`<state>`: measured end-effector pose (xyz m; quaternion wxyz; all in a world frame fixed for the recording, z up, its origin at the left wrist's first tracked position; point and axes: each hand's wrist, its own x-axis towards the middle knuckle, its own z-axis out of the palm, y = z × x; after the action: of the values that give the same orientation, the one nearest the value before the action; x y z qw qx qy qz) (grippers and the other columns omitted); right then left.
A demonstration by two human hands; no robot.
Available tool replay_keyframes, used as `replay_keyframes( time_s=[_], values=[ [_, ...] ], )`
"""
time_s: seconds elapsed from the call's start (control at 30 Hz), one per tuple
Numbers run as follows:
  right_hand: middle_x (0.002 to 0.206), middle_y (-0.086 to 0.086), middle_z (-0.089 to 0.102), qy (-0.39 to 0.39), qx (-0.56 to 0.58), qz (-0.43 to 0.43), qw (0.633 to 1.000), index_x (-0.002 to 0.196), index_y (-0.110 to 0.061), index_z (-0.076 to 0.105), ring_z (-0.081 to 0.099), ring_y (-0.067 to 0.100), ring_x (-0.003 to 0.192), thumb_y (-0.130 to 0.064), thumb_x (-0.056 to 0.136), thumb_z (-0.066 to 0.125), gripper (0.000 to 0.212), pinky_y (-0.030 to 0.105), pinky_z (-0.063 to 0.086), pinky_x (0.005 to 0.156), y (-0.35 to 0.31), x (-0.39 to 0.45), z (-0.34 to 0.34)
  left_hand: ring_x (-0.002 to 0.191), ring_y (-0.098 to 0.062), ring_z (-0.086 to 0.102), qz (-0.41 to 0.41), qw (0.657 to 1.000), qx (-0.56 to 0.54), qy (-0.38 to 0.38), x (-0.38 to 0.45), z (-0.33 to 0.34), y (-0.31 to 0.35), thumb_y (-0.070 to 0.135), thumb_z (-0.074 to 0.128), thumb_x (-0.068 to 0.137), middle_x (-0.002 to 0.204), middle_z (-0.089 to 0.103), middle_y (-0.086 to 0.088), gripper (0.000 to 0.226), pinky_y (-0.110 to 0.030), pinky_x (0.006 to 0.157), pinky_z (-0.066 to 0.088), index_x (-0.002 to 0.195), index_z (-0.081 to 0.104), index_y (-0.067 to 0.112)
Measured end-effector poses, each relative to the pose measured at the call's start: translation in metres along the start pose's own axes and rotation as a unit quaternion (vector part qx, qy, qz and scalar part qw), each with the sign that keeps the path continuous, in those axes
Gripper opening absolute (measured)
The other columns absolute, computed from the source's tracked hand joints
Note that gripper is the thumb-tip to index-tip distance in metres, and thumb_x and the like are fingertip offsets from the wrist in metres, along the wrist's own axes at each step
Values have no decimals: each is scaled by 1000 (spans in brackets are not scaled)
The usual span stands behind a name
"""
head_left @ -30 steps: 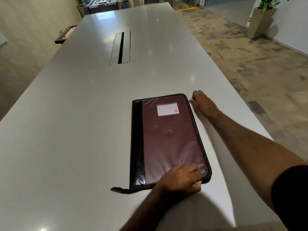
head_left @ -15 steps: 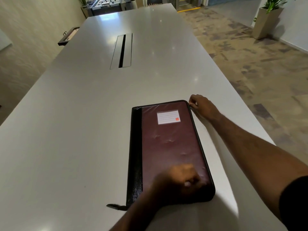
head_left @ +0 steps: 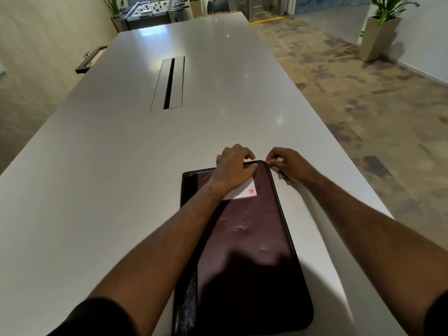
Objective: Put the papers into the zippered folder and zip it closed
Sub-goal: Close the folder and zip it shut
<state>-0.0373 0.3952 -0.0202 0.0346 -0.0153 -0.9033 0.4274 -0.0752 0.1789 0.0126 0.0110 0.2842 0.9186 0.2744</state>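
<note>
The zippered folder point(head_left: 252, 238) lies closed and flat on the white table point(head_left: 121, 190), maroon cover up, black spine on the left, a white label near its far end. My left hand point(head_left: 234, 169) presses down on the far edge of the folder, partly covering the label. My right hand point(head_left: 288, 163) is at the folder's far right corner, thumb and fingers pinched together at the zipper track; the zipper pull itself is hidden by the fingers. No papers are visible.
A long cable slot point(head_left: 169, 83) is set into the table's middle. The table's right edge runs close beside the folder, with carpet below. A planter point(head_left: 378, 37) stands far right, and a foosball table point(head_left: 152, 10) lies beyond the far end.
My left hand left the folder's near edge and now presses on its far end. My right hand stayed at the far right corner. The folder now lies nearer in the view.
</note>
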Motion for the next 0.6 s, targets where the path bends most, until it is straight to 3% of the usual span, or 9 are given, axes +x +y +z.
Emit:
replay_keyframes(
  time_s=[0.13,0.2,0.27,0.37,0.5,0.6],
  values=[
    [59,10,68,-12,52,24,998,86,-20,67,52,18,36,-21,100,62,16,29,46,36,1,5,-2,114,-21,50,-41,997,-3,-58,33,9,0,46,67,92,109,64,6,22,-41,93,33,101,69,26],
    [60,7,69,-15,70,21,997,87,-17,69,54,12,36,-18,100,62,14,27,45,36,0,8,-2,108,-19,53,-55,994,-8,-96,43,13,2,50,67,91,95,65,12,23,-42,90,33,90,67,27],
    [62,-1,70,-17,88,15,996,91,-10,70,58,6,40,-14,100,63,12,26,46,36,-1,9,-2,96,-16,59,-66,991,-20,-115,51,18,3,52,66,90,86,68,11,32,-42,87,35,86,70,21],
    [65,1,71,-3,112,29,993,94,-6,73,66,11,52,-9,99,63,11,28,51,39,-1,10,-1,71,-12,60,-94,985,-43,-137,59,22,7,53,65,89,75,68,-1,50,-39,78,40,85,73,4],
    [71,2,75,11,165,52,985,99,0,73,70,15,61,-5,100,62,12,29,52,43,1,6,0,62,-12,52,-124,977,-69,-159,67,22,12,48,69,88,69,59,0,41,-35,69,42,75,69,9],
    [86,15,76,15,213,75,974,103,4,71,71,20,68,-6,102,61,14,29,54,47,-1,1,-2,65,-13,54,-136,973,-83,-164,70,21,16,41,69,87,72,62,-1,33,-33,66,43,77,71,10]
  ],
)
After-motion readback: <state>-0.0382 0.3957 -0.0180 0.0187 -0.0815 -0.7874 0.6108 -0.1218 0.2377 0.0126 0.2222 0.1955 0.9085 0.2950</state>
